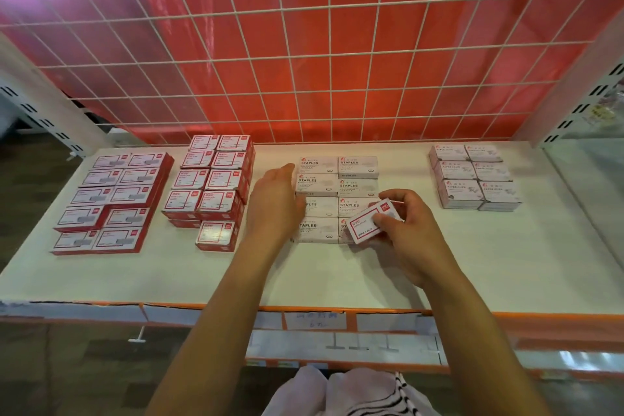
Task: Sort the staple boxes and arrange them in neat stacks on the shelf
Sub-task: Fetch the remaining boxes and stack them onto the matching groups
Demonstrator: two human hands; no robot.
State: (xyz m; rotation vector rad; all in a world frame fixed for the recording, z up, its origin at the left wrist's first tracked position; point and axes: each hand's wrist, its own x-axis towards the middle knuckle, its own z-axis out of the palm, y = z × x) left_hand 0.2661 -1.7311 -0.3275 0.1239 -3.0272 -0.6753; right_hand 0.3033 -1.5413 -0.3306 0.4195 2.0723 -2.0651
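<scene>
My right hand [403, 233] grips a small red-and-white staple box [366, 224], tilted just above the front right corner of the white STAPLES boxes [337, 186]. With fingers straight, my left hand [275, 203] lies flat against the left side of that white group. Left of it stands a taller stack of red-and-white boxes [211, 179], with one single box [216, 235] at its front. A flat block of wider red boxes [111, 199] lies at the far left of the white shelf [304, 277].
Pale pink paper clip boxes [472, 179] sit grouped at the back right. A white wire grid [304, 44] over a red backing closes the shelf's rear. Slotted uprights [574, 111] flank both sides. An orange front edge with price-label holders [314, 319] runs below my arms.
</scene>
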